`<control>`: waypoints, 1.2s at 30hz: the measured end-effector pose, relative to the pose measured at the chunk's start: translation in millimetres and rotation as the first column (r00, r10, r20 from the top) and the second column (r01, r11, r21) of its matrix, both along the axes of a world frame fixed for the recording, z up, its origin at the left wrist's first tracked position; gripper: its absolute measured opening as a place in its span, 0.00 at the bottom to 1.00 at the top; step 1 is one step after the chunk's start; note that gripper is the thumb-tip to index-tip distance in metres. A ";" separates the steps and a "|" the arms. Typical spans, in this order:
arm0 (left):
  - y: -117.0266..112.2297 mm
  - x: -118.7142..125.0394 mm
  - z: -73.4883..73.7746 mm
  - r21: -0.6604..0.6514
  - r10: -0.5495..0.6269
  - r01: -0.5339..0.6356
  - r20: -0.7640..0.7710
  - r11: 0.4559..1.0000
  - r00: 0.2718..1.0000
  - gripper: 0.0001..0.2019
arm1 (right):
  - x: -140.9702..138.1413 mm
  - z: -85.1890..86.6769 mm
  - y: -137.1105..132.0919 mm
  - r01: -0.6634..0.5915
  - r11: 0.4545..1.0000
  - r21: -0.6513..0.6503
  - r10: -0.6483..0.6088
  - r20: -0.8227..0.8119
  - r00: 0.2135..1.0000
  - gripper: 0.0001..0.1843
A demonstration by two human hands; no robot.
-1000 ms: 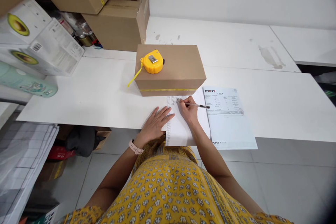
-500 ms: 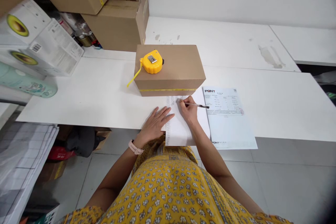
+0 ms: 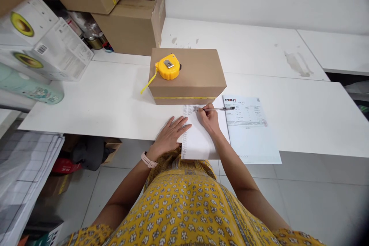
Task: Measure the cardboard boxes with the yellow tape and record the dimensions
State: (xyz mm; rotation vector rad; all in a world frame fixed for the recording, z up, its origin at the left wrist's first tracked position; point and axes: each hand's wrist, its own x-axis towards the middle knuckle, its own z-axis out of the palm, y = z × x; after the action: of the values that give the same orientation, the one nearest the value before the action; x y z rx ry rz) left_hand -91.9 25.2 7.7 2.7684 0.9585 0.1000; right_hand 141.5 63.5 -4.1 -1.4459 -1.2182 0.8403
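Note:
A pen (image 3: 220, 109) is gripped in my right hand (image 3: 209, 119), its tip at the handwritten lines near the top of a white notebook (image 3: 200, 142). Fingers apart, my left hand (image 3: 172, 132) lies flat on the table edge with its fingertips on the notebook's left side. Just beyond the notebook stands a closed brown cardboard box (image 3: 196, 67) with a yellow strip along its near face. On top of that box rests a yellow tape measure (image 3: 167, 67), its strap hanging over the left edge. Right of the notebook is a printed PONY sheet (image 3: 253, 138).
Stacked cardboard boxes (image 3: 129, 27) fill the back left of the white table (image 3: 302, 119). White cartons with avocado pictures (image 3: 57, 50) and a mint-green bottle (image 3: 40, 88) are at the far left. A checked cloth (image 3: 25, 169) lies lower left.
My right hand has shifted slightly right and turned, and the pen's back end has swung upward and away from me. My left hand stays in place.

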 end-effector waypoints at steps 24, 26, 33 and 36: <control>0.7 0.3 -0.4 -0.021 -0.002 0.003 0.004 1.000 1.000 0.40 | -3.2 2.0 6.7 0.025 1.000 -0.004 -0.023 0.219 0.975 0.09; 0.4 0.4 -0.1 -0.026 -0.002 0.002 0.001 1.000 1.000 0.40 | -3.5 2.6 6.5 0.028 1.000 -0.006 -0.026 0.222 0.975 0.09; 0.5 -0.3 -2.0 -0.023 -0.003 0.003 0.032 1.000 0.999 0.39 | -3.5 3.1 6.0 0.029 1.000 -0.004 -0.028 0.226 0.974 0.09; 0.5 -0.5 -2.3 -0.026 -0.003 0.004 0.033 1.000 0.999 0.40 | -3.7 3.8 5.9 0.029 1.000 -0.002 -0.028 0.235 0.972 0.09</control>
State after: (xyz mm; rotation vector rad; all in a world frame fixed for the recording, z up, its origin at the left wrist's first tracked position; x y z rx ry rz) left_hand -92.4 25.8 5.4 2.7359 0.9405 0.1310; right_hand 137.8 69.4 -0.4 -1.5979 -1.3675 0.6666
